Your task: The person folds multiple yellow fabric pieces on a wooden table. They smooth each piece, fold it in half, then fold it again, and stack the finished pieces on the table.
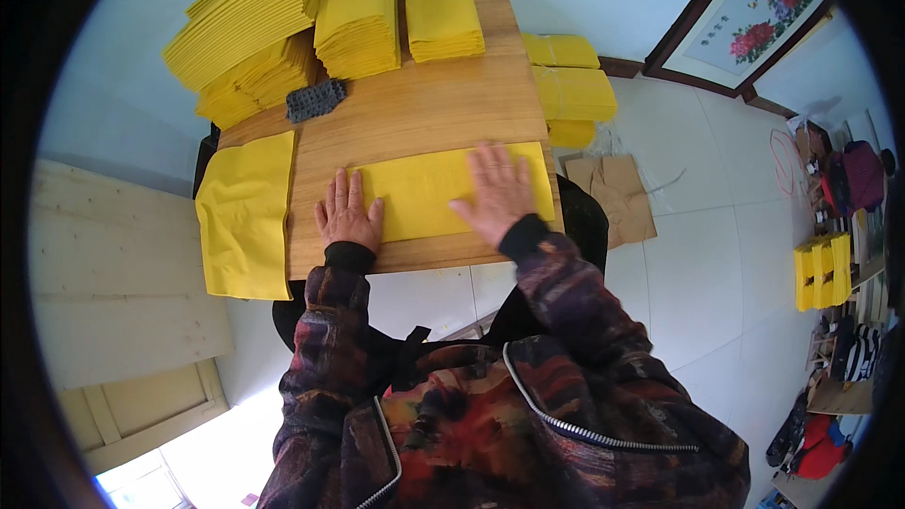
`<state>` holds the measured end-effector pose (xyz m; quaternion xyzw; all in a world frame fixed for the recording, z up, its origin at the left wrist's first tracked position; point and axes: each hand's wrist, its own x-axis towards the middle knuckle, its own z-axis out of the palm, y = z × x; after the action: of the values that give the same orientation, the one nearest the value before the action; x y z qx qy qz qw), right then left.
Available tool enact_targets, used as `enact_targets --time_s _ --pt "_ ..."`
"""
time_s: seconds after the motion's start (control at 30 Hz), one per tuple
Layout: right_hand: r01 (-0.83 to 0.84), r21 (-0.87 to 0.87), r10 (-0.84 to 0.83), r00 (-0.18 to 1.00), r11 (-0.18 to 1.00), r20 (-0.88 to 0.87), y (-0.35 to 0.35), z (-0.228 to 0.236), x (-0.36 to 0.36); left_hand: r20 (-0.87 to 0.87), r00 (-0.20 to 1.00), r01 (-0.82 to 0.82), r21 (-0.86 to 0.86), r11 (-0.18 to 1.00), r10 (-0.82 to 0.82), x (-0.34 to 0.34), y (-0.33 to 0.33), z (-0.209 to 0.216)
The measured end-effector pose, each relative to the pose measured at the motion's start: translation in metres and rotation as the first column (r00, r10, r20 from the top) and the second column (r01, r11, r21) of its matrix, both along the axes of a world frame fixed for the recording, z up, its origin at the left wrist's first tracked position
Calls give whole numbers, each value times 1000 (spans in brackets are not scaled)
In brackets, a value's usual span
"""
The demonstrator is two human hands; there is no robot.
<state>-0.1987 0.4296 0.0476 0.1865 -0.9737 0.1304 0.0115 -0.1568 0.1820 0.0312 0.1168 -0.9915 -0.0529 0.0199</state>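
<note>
A flat, folded yellow sheet (424,187) of paper or cloth lies lengthwise along the near edge of the wooden table (424,104). My left hand (349,215) rests at its left end, palm down with the fingers pointing away from me and a little apart. On the sheet's right part lies my right hand (497,193), flat, with its fingers stretched out and slightly blurred. Neither hand grips anything. To the left, a wider yellow sheet (243,217) hangs partly over the table's left edge, apart from my left hand.
Stacks of folded yellow sheets (356,14) line the table's far side. A dark grey knitted piece (316,101) lies before them. Tied yellow bundles (573,94) and brown cardboard (613,196) are on the floor to the right. A shelf with more yellow bundles (822,271) stands farther right.
</note>
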Motion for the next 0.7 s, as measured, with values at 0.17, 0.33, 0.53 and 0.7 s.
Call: enact_targets --time_s 0.17,0.33,0.53,0.7 --pt "202 -1 -201 979 979 37 75 5 -3 1 1000 -21 40 999 21 -2 -3 0" --pt "350 -453 -402 916 820 -19 118 3 19 20 999 -42 60 997 41 -2 -1 3" --pt "128 -729 91 963 673 254 107 6 95 -13 994 -107 97 989 109 28 17 17" --pt "276 -798 334 799 535 500 60 -14 122 -73 997 38 369 929 -12 74 17 28"
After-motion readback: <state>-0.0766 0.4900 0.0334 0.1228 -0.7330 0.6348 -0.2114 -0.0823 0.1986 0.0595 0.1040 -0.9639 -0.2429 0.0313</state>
